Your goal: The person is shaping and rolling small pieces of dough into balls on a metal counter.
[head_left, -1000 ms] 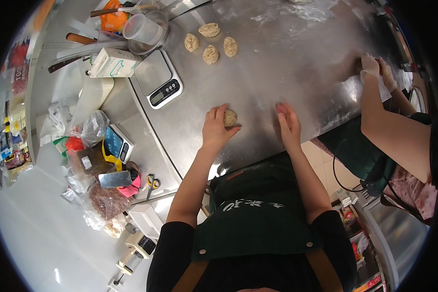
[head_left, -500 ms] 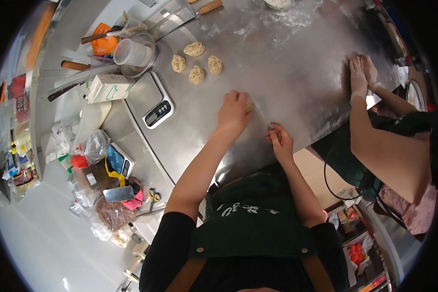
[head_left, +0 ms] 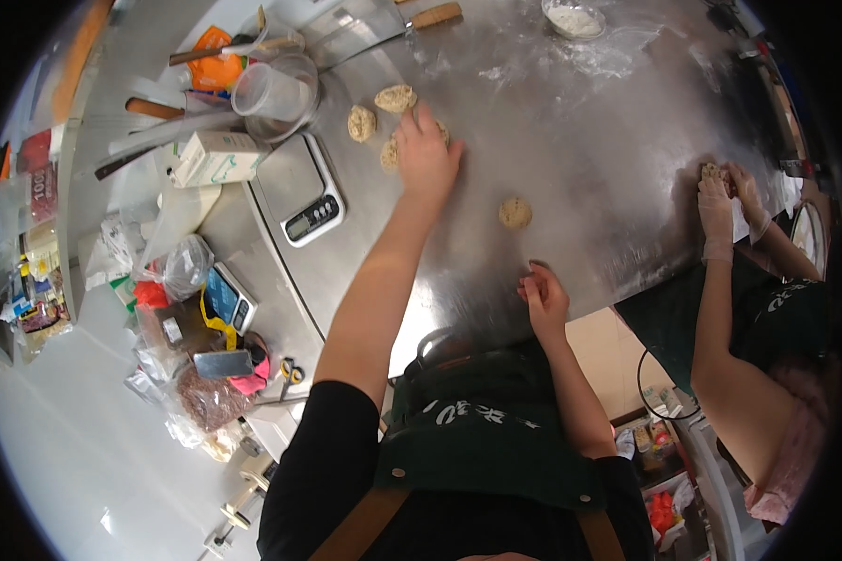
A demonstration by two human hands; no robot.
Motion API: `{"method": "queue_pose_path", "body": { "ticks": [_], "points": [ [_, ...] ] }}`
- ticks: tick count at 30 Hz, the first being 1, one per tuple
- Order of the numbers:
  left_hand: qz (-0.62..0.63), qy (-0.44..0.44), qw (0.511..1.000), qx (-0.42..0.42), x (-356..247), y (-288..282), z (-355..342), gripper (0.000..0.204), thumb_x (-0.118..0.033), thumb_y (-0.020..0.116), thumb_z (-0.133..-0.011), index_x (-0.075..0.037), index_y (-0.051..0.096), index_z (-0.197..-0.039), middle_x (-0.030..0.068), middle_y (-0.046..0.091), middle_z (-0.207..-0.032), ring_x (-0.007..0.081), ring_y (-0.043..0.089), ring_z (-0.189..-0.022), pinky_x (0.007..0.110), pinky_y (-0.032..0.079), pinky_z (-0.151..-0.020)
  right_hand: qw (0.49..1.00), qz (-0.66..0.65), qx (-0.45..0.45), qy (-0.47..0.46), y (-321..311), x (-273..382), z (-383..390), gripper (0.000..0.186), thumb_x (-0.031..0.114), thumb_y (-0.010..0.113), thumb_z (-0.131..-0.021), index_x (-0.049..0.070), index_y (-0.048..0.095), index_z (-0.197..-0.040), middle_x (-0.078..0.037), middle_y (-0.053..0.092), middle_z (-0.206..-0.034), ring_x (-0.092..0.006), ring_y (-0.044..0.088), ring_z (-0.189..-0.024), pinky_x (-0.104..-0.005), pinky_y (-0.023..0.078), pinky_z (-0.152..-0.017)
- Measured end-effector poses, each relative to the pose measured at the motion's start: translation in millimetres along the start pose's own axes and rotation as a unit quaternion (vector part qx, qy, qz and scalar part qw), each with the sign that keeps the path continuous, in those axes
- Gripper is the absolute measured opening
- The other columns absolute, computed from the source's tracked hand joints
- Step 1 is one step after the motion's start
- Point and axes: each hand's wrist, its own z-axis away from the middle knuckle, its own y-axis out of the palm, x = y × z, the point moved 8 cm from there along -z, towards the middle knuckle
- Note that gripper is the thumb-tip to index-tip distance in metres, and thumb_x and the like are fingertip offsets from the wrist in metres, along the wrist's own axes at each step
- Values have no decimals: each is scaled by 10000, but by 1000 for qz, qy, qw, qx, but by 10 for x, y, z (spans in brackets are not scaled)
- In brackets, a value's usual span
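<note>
My left hand (head_left: pixel 425 157) reaches over a group of rough, speckled dough pieces. Its fingers are stretched out and the thumb stands apart, partly covering one dough piece (head_left: pixel 442 131); whether it grips that piece is hard to see. Close around the hand lie an oval dough piece (head_left: pixel 396 97), a rounder dough piece (head_left: pixel 361 123) and another dough piece (head_left: pixel 389 155) half under the palm. A smoother round dough ball (head_left: pixel 515 213) rests alone on the steel table (head_left: pixel 580 140). Nearer me, my right hand (head_left: pixel 544 295) hovers by the table edge, empty, with loosely bent fingers apart.
Left of the dough stands a white kitchen scale (head_left: pixel 312 217), beside a carton (head_left: pixel 217 158) and clear plastic tubs (head_left: pixel 273 92). A bowl of flour (head_left: pixel 573 19) is at the far side. On the right, a co-worker's gloved hands (head_left: pixel 720 201) handle dough.
My left hand has let go of the dough ball, leaving it on the table, and moved forward and left to the dough pieces. The co-worker's hands now have dough at them.
</note>
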Motion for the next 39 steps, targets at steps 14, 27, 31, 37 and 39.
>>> {"method": "queue_pose_path", "body": {
  "ticks": [14, 27, 31, 37, 39],
  "points": [
    [94, 213, 936, 265, -169, 0, 1109, 647, -88, 629, -769, 0, 358, -1350, 187, 529, -1119, 341, 511, -1038, 405, 435, -900, 984, 175, 37, -24, 77, 297, -3, 288, 113, 585, -896, -25, 554, -1148, -98, 647, -909, -173, 626, -766, -265, 517, -701],
    [142, 128, 961, 201, -84, -356, 2014, 721, -12, 547, -761, 75, 230, -1402, 244, 303, -1449, 374, 296, -1353, 479, 249, -1106, 728, 489, 227, -423, 1309, 934, 128, 558, 116, 596, -779, -128, 444, -1257, -273, 420, -1361, -404, 402, -1284, -472, 319, -1075],
    [70, 137, 961, 232, -106, -218, 2039, 679, -64, 477, -807, 111, 207, -1405, 256, 288, -1458, 360, 248, -1384, 457, 193, -1136, 683, 543, 261, -412, 1358, 878, 91, 507, 117, 517, -822, -140, 452, -1255, -288, 436, -1340, -408, 403, -1282, -467, 317, -1079],
    [74, 85, 953, 283, -60, -97, 1852, 653, -56, 459, -806, 111, 235, -1396, 249, 290, -1460, 345, 247, -1386, 435, 166, -1146, 684, 557, 280, -379, 1396, 869, -73, 592, 148, 507, -832, -142, 356, -1326, -284, 382, -1388, -405, 367, -1305, -472, 266, -1105],
    [80, 74, 951, 289, -59, -106, 1823, 649, -52, 453, -808, 112, 234, -1397, 246, 291, -1461, 342, 247, -1386, 435, 170, -1144, 684, 570, 338, -304, 1390, 770, -92, 622, 178, 509, -844, -132, 321, -1349, -270, 337, -1423, -389, 313, -1341, -465, 230, -1122]
  ]
}}
